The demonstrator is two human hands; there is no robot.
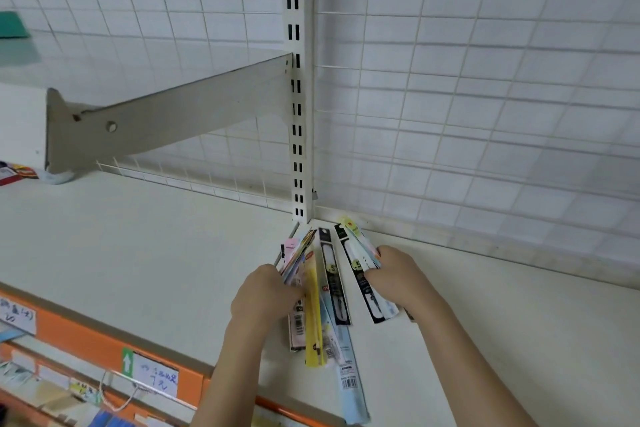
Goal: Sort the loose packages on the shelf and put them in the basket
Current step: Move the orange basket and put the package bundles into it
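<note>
Several long, narrow packages lie fanned out on the white shelf (145, 253) near its back corner. My left hand (263, 291) grips a bunch of them on the left, among them a pink package (297, 329) and a yellow package (313, 322). My right hand (398, 274) holds another bunch (356, 253) on the right, with black and white packages tilted up. Between the hands a black package (334, 284) lies flat, and a pale blue package (353, 388) reaches toward the front edge. No basket is in view.
A slotted upright post (298, 114) and wire grid wall (485, 97) back the shelf. An upper shelf on a bracket (173, 118) overhangs the left. The orange front edge (104, 340) carries paper price labels (159, 380). More goods (17, 173) lie at the far left.
</note>
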